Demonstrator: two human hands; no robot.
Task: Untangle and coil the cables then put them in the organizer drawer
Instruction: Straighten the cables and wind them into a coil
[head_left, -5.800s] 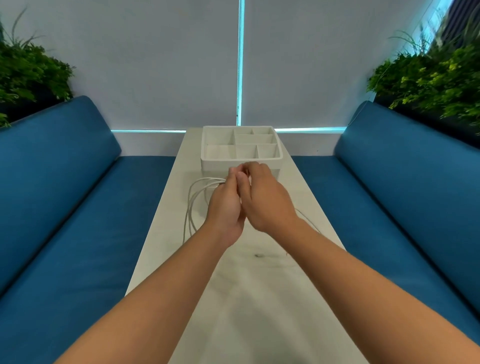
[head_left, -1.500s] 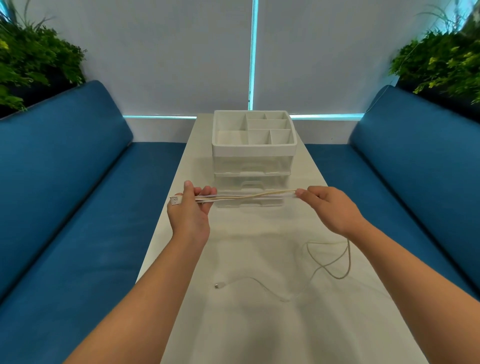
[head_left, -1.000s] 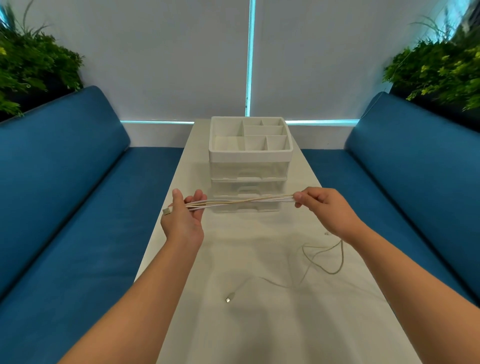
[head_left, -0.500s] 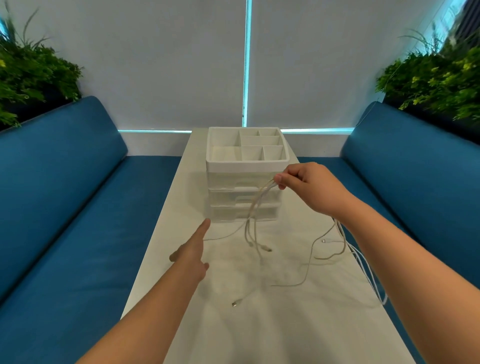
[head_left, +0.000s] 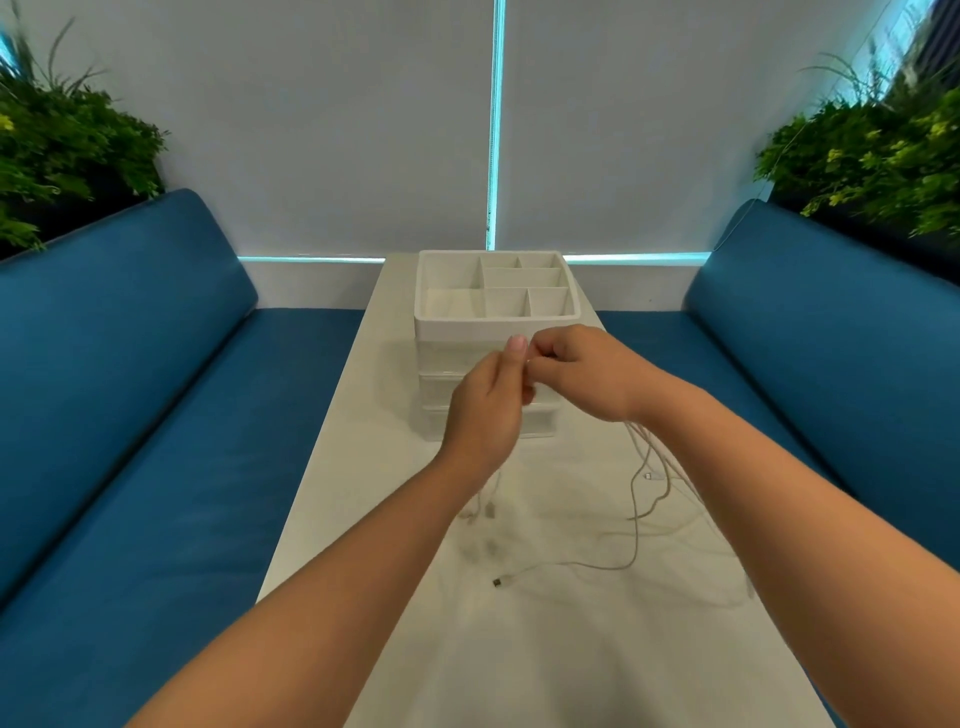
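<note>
Both hands meet in the air just in front of the white organizer (head_left: 496, 332), which stands at the far end of the white table (head_left: 545, 649). The right hand (head_left: 587, 376) has its fingers curled and pinches the thin white cables (head_left: 636, 514) at its fingertips. The left hand (head_left: 491, 408) is raised beside it, thumb up and touching the right hand's fingertips; its fingers are curled toward the same spot, but whether they actually grip the cables cannot be told. From below the right hand the cables hang down and trail in loose loops over the table on the near side of the organizer. One plug (head_left: 497, 582) lies flat on the table, nearer than the organizer; two more ends (head_left: 488, 512) dangle under the left wrist.
</note>
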